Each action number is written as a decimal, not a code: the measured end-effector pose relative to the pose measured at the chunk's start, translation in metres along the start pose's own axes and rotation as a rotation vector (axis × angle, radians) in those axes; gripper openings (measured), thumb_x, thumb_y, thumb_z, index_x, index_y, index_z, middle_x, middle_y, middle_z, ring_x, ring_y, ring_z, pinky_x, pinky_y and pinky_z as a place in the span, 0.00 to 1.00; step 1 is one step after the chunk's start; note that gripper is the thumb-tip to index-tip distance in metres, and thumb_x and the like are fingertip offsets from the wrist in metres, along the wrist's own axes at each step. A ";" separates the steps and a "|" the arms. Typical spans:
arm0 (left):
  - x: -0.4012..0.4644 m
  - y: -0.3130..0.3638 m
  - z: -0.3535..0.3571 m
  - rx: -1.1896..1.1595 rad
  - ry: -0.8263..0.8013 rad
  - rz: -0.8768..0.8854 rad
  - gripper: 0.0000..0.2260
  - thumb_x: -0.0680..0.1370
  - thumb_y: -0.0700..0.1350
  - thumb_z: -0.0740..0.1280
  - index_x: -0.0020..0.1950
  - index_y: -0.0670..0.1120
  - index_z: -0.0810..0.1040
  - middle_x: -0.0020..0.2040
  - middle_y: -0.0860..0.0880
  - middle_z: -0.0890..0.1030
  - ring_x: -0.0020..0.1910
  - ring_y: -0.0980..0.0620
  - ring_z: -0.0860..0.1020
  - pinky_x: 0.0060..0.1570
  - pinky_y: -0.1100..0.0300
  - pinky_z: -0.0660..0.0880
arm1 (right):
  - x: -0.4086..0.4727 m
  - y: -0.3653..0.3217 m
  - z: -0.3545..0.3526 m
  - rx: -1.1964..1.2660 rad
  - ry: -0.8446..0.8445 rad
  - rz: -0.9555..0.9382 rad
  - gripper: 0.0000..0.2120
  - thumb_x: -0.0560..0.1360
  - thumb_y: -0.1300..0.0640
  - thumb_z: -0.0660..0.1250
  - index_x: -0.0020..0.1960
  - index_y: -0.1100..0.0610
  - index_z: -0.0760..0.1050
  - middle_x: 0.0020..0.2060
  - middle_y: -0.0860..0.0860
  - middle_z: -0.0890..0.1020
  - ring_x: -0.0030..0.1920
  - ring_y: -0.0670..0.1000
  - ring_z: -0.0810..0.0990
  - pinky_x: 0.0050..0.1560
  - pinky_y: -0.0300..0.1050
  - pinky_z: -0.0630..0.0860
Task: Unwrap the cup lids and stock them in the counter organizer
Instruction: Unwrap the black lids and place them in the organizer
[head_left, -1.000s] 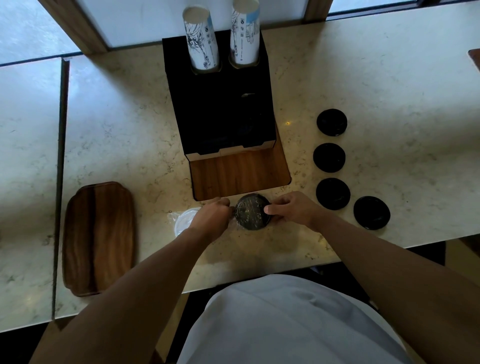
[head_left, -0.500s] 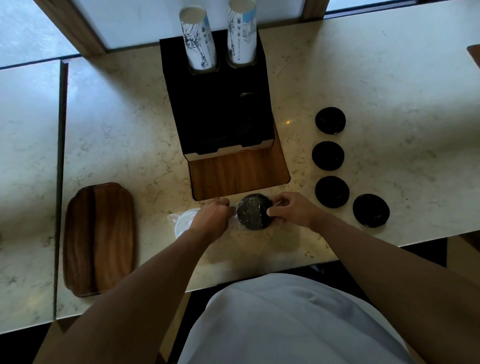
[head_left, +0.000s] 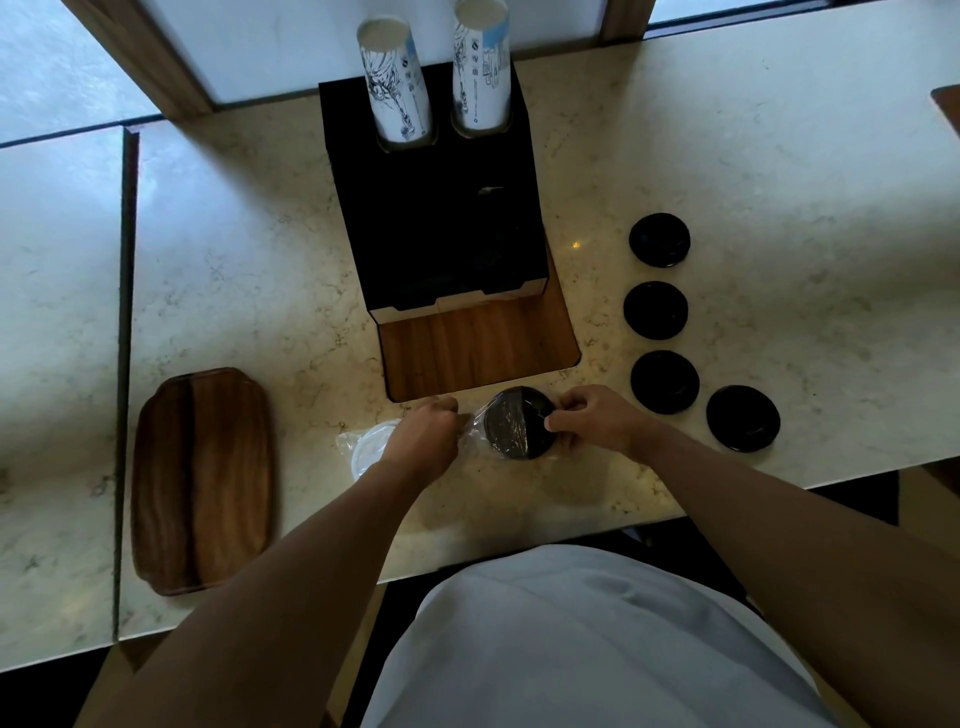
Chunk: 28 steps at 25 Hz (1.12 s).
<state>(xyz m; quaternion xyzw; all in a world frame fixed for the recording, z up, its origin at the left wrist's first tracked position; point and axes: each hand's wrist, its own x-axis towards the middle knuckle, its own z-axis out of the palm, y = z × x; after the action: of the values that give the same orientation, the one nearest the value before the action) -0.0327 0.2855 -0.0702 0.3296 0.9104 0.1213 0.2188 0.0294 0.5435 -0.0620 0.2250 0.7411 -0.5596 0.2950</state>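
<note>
A black cup lid (head_left: 519, 423) half covered in clear plastic wrap (head_left: 475, 431) lies on the counter just in front of the organizer (head_left: 441, 208), a black box with a wooden base. My right hand (head_left: 597, 423) pinches the lid's right edge. My left hand (head_left: 423, 439) is closed on the wrap at the lid's left side and pulls it away; the lid's right half is bare. Several unwrapped black lids (head_left: 665, 382) lie in a row to the right. A white lid in wrap (head_left: 366, 449) sits partly hidden behind my left wrist.
Two stacks of printed paper cups (head_left: 395, 93) stand in the organizer's back holes. A wooden tray (head_left: 202, 478) lies at the left. The counter's front edge (head_left: 571, 530) runs close below my hands, and a seam (head_left: 124, 364) splits the counter at the left.
The wrap has peeled leftward off the lid, baring its right half. My left hand has drawn slightly left with the plastic; my right hand has stayed on the lid's edge.
</note>
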 end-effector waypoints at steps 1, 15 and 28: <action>0.000 -0.001 0.000 -0.002 -0.005 -0.003 0.13 0.81 0.38 0.64 0.63 0.45 0.83 0.48 0.44 0.79 0.50 0.45 0.78 0.48 0.54 0.77 | 0.000 0.002 -0.004 0.005 0.014 0.001 0.04 0.73 0.56 0.73 0.46 0.56 0.82 0.36 0.51 0.86 0.36 0.47 0.84 0.39 0.42 0.80; -0.005 -0.003 0.007 0.073 0.032 -0.048 0.17 0.80 0.50 0.65 0.69 0.50 0.78 0.60 0.45 0.81 0.59 0.45 0.77 0.59 0.49 0.73 | -0.007 0.016 -0.019 0.168 -0.011 0.034 0.21 0.73 0.54 0.75 0.65 0.53 0.78 0.52 0.53 0.85 0.45 0.49 0.83 0.42 0.42 0.77; -0.013 -0.008 0.003 0.153 0.030 -0.084 0.32 0.74 0.64 0.66 0.73 0.49 0.69 0.66 0.46 0.76 0.63 0.46 0.74 0.62 0.49 0.73 | -0.011 0.019 -0.009 0.146 0.094 -0.068 0.21 0.71 0.50 0.77 0.62 0.52 0.81 0.52 0.47 0.85 0.54 0.47 0.83 0.56 0.45 0.80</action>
<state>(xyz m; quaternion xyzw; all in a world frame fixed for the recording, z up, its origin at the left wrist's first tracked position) -0.0266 0.2715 -0.0717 0.3052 0.9331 0.0470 0.1844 0.0481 0.5572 -0.0660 0.2466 0.7185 -0.6107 0.2234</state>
